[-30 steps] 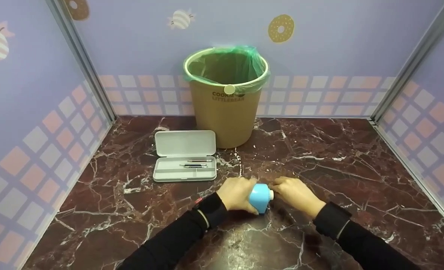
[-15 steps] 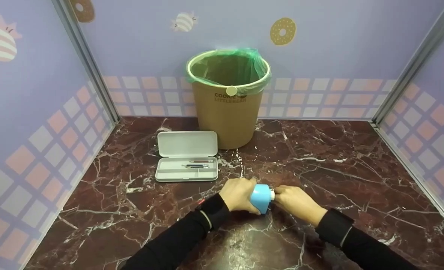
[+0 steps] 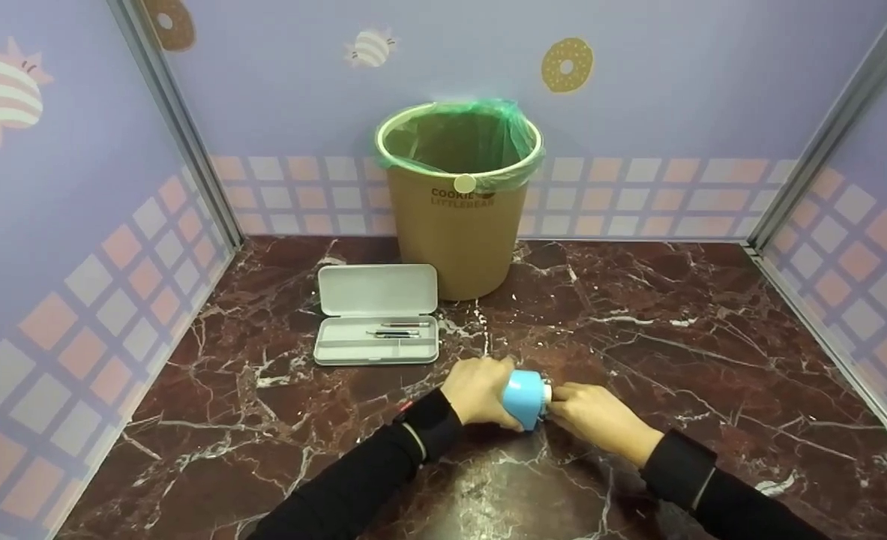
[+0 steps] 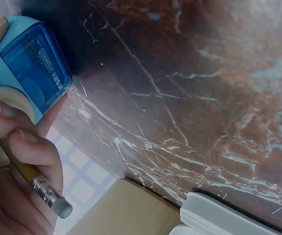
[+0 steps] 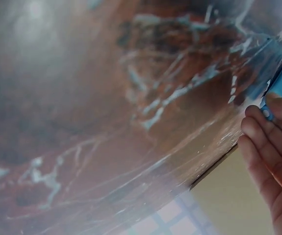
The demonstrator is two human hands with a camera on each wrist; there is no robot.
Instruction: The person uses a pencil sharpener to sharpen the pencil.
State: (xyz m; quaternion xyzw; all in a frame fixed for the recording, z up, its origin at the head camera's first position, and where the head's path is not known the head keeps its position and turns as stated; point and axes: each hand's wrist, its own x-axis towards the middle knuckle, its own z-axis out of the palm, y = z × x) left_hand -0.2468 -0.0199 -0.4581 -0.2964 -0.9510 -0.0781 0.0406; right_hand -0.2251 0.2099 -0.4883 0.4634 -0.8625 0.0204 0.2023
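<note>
A light-blue pencil sharpener (image 3: 520, 397) with a see-through blue shavings drawer (image 4: 38, 63) sits low over the table in the head view. My left hand (image 3: 479, 391) grips its body from the left. In the left wrist view, the fingers of that hand are also curled round a pencil (image 4: 27, 170), whose metal band and grey eraser end point outward from the sharpener's pale round front. On the other side, my right hand (image 3: 597, 417) pinches the sharpener's small crank handle (image 5: 267, 113); its fingertips hide most of the crank.
An open white pencil case (image 3: 376, 351) with several pencils or pens (image 3: 400, 334) in it lies to the left. Behind it stands a tan waste bin (image 3: 454, 244) lined with a green bag. Patterned panels (image 3: 660, 112) enclose the marbled table (image 3: 675, 360) at the back and sides.
My right hand has moved down toward the near side of the sharpener's end, fingers still at the crank. The left hand keeps its grip. The head view has shifted slightly.
</note>
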